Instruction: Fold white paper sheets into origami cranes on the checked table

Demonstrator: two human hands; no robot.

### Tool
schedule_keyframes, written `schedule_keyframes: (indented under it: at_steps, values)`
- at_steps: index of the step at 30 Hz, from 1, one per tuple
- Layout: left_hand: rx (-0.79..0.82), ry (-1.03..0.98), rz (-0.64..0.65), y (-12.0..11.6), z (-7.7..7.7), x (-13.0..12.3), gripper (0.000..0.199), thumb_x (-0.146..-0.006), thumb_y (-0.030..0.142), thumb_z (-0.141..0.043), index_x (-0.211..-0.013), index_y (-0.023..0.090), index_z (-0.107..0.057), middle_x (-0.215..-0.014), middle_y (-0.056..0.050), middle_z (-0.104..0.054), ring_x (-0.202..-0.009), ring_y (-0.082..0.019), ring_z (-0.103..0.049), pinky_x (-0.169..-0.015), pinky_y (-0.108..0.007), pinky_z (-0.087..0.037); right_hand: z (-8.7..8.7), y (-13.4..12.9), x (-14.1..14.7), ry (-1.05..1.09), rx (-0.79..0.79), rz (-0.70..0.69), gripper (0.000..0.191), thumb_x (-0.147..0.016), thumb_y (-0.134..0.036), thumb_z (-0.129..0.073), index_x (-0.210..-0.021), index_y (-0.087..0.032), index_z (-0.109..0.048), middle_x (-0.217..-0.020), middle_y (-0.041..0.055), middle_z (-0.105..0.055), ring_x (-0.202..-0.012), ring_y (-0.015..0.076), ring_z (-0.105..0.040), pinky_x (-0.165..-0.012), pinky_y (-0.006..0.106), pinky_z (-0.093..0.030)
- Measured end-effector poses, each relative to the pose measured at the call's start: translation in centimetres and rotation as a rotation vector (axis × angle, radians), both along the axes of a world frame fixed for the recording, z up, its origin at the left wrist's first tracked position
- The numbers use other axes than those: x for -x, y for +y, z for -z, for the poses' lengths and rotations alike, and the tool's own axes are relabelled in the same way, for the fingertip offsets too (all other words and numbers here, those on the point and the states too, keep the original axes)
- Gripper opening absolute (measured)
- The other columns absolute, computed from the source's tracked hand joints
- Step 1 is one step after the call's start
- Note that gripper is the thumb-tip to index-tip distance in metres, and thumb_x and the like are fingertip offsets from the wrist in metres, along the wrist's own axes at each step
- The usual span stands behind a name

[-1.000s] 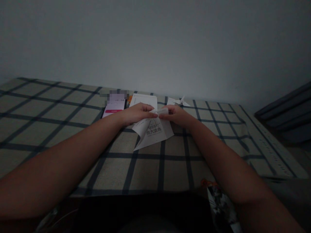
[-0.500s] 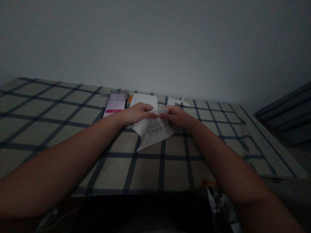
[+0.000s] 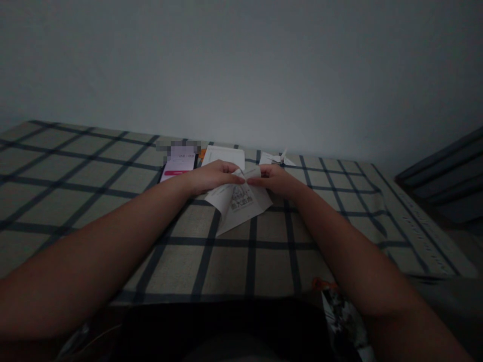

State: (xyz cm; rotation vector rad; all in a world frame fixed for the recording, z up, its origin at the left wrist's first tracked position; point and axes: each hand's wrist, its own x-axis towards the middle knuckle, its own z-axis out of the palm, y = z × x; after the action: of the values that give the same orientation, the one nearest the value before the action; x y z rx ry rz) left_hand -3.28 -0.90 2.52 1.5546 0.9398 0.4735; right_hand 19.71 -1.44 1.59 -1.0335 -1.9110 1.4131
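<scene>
A creased white sheet of paper [image 3: 247,203] with dark printed characters and a drawing is held between my two hands, just above the checked cloth. My left hand [image 3: 216,176] pinches its upper left part, thumb on top. From the other side my right hand [image 3: 277,180] pinches it near the upper middle, the two thumb tips close together. The paper is partly folded, and its lower corner points toward me. Behind the hands lies a flat white pad or box [image 3: 225,155]. A folded white paper crane [image 3: 279,158] sits just beyond my right hand.
A phone [image 3: 179,165] with a lit pinkish screen lies left of my left hand, with something orange [image 3: 203,153] beside it. The checked cloth [image 3: 113,201] covers the surface up to a plain wall [image 3: 241,70]. A shiny patterned wrapper [image 3: 343,317] is near my right forearm.
The paper has shifted slightly in my fingers: its lower corner sits a little farther right, and its upper right part stands out more. Both hands stay almost in place.
</scene>
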Motion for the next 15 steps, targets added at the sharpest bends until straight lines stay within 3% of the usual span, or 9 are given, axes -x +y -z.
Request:
schedule_keyframes:
  at_steps: [9,15]
  values:
    - [-0.050,0.065,0.036,0.03,-0.04,0.03,0.027,-0.075,0.040,-0.076,-0.088,0.017,-0.076,-0.086,-0.009,-0.076,-0.074,-0.021,-0.069,-0.068,-0.031,-0.053,0.58,0.43,-0.16,0.006,0.026,-0.040,0.023,-0.081,-0.033,-0.074,-0.099,-0.018,-0.071,-0.101,0.0065,-0.075,-0.084,0.0171,-0.069,-0.073,0.030,-0.057]
    - [-0.004,0.036,0.030,0.08,0.11,0.00,0.028,-0.074,0.039,-0.076,-0.089,0.016,-0.075,-0.087,-0.009,-0.076,-0.073,-0.022,-0.070,-0.068,-0.031,-0.054,0.66,0.34,-0.10,-0.003,0.006,-0.026,0.023,-0.081,-0.034,-0.073,-0.097,-0.017,-0.069,-0.095,0.0058,-0.075,-0.079,0.0166,-0.068,-0.068,0.029,-0.056]
